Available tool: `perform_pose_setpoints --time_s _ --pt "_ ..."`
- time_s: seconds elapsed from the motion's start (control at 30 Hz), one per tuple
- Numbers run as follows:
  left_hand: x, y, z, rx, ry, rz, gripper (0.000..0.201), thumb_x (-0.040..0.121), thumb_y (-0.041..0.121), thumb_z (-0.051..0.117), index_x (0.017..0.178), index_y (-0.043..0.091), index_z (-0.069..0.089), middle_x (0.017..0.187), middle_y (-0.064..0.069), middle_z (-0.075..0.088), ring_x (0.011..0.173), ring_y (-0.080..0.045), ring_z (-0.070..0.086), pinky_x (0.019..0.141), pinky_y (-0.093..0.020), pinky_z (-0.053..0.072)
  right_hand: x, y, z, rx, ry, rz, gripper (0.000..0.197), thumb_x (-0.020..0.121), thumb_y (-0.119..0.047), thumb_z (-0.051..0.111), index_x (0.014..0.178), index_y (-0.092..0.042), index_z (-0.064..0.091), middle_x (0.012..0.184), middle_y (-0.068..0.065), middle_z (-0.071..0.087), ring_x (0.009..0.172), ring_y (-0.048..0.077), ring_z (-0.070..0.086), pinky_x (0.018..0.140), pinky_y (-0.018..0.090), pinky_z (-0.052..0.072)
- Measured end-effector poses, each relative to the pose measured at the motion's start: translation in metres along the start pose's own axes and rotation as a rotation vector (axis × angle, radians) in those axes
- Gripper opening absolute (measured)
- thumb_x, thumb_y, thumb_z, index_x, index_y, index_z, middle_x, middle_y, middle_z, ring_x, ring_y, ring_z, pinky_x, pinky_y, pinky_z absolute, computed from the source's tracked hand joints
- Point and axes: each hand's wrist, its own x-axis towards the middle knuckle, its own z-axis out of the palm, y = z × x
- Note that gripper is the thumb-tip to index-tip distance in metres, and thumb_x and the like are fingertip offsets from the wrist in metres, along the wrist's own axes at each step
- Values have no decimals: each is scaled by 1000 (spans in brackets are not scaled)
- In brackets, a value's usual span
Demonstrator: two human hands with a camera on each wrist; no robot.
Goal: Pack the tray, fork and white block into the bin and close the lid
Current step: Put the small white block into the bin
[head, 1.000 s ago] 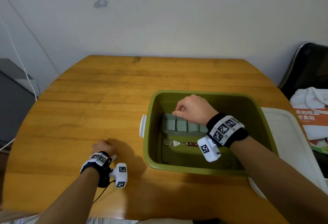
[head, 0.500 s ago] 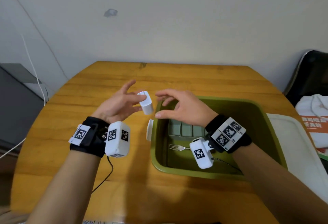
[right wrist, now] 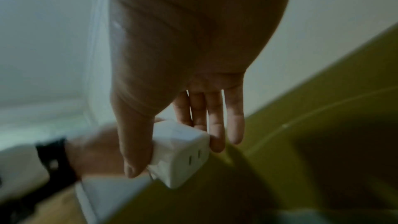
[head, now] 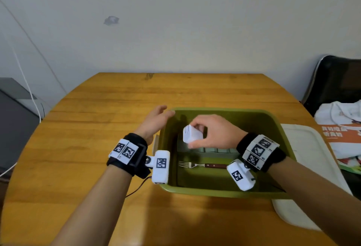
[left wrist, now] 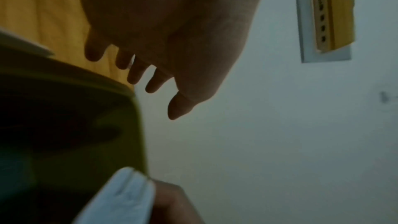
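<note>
White block in transit over the bin; tray and fork already inside.

I find my right hand (head: 213, 132) pinching the white block (head: 192, 136) between thumb and fingers (right wrist: 217, 130), above the tray (head: 218, 150) in the bin (head: 283, 138), fork (head: 203, 165) just beside it. My left hand (head: 154, 121) hangs relaxed and empty at the rim. Next, I judge: lower, release, then fetch the lid (head: 312, 167).

White block (head: 192, 137) handed over: half a second ago left hand (head: 154, 121) held it over the table, now right hand (head: 213, 131) pinches it above the bin (head: 281, 134). Left hand is empty, fingers relaxed, beside the bin's left rim.
</note>
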Motion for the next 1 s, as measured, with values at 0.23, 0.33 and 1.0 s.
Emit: perform_pose_setpoints --time_s 0.23,0.33,1.0 --pt "13 -16 19 -25 -28 -128 73 102 15 48 162 24 8 165 -11 24 146 -32 33 118 -49 30 7 43 54 -543 -553 -55 60 79 -63 72 110 -13 64 72 -1 60 63 20 54 51 31 41" --pt "9 -20 21 18 -22 -126 75 99 1 42 161 27 10 160 -15 32 141 -36 38 115 -50 35 12 41 71 -655 -695 -113 48 81 -58 75 74 -13 57 60 -3 51 53 14 49 58 32 53" --pt "12 -33 24 30 36 -80 69 101 -1 36 160 27 14 159 -14 33 138 -33 42 113 -50 38 29 40 134 -782 -801 -173 48 89 -48 72 119 -11 67 103 5 73 95 26 70 78 36 58"
